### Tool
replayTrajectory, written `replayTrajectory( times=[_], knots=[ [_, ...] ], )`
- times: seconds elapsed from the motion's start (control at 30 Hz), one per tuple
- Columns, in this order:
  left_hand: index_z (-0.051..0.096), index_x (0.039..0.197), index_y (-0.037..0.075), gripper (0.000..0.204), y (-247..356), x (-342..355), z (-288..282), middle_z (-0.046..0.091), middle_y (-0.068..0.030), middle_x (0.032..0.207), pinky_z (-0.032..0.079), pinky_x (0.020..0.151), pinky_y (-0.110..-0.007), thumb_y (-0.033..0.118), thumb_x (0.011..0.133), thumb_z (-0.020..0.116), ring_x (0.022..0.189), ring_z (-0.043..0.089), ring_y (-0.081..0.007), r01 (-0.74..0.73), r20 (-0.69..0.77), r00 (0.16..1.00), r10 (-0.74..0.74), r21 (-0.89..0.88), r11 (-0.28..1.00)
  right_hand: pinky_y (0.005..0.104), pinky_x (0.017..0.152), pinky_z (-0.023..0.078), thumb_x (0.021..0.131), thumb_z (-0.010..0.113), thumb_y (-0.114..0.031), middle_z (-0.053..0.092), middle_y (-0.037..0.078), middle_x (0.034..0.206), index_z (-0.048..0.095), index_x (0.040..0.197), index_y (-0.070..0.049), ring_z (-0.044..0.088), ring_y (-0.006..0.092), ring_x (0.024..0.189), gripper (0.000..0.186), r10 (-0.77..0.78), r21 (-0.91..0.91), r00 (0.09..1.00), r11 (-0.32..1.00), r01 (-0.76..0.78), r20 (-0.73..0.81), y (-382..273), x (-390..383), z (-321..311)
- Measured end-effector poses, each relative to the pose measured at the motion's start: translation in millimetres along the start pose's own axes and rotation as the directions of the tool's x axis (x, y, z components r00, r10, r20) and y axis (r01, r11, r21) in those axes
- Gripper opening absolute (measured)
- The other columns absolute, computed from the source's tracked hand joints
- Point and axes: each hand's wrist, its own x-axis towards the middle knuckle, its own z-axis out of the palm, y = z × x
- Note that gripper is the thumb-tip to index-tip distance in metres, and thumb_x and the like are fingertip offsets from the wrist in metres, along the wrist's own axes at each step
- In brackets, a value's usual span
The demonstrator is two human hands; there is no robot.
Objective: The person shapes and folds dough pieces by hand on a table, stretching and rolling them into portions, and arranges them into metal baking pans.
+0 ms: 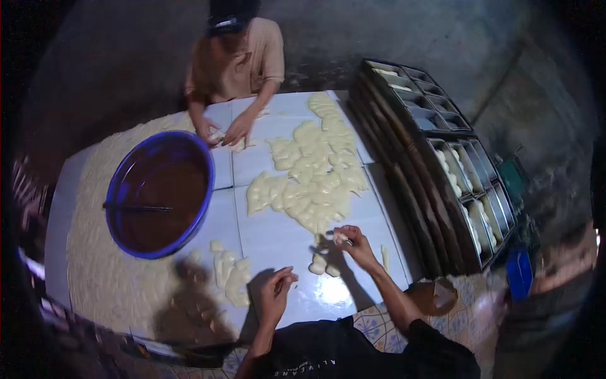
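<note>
My right hand [357,245] is closed, its fingertips pinched on a small piece of pale dough [341,237] just above the white tabletop [278,237]. Two or three rounded dough lumps [318,265] lie below that hand. Beyond it spreads a large mass of soft, glossy dough [315,183], its lower tip reaching close to my right fingers. Near the front edge, my left hand [276,294] hovers with loosely bent, parted fingers, and no piece of dough shows in it. A flat patch of dough [231,276] sits to its left.
A blue tub [203,215] of brown liquid, with a dark stick across it, stands at left amid thinly spread dough [101,252]. Across the table, a co-worker's hands [237,129] handle dough. Stacked metal moulds [442,151], several holding dough, rise at right. A blue container [519,275] stands beyond.
</note>
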Motion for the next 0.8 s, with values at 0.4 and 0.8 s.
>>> replayTrajectory(
  times=[0.4, 0.8],
  knots=[
    [0.061, 0.113, -0.005, 0.028, 24, -7, 28, 0.065, -0.0054, 0.097, 0.048, 0.073, -0.023, 0.005, 0.087, 0.066, 0.084, 0.059, -0.0095, -0.092, -0.204, 0.974, 0.101, 0.053, 0.994, 0.0241, 0.073, 0.044, 0.092, 0.058, -0.009, 0.046, 0.006, 0.107, 0.062, 0.121, -0.002, 0.048, 0.0134, 0.096, 0.03, -0.252, 0.096, 0.961, 0.966, 0.242, 0.114, -78, -67, 90],
    [0.071, 0.095, -0.002, 0.02, 26, -8, 33, 0.068, -0.0024, 0.079, 0.047, 0.062, -0.023, 0.011, 0.081, 0.075, 0.07, 0.056, -0.0049, -0.125, -0.242, 0.956, 0.167, 0.179, 0.976, 0.0268, 0.072, 0.043, 0.101, 0.037, -0.03, 0.046, 0.006, 0.112, 0.061, 0.12, -0.004, 0.05, 0.0136, 0.089, 0.04, -0.134, 0.172, 0.984, 0.979, 0.113, 0.117, -81, -58, 88]
  ],
)
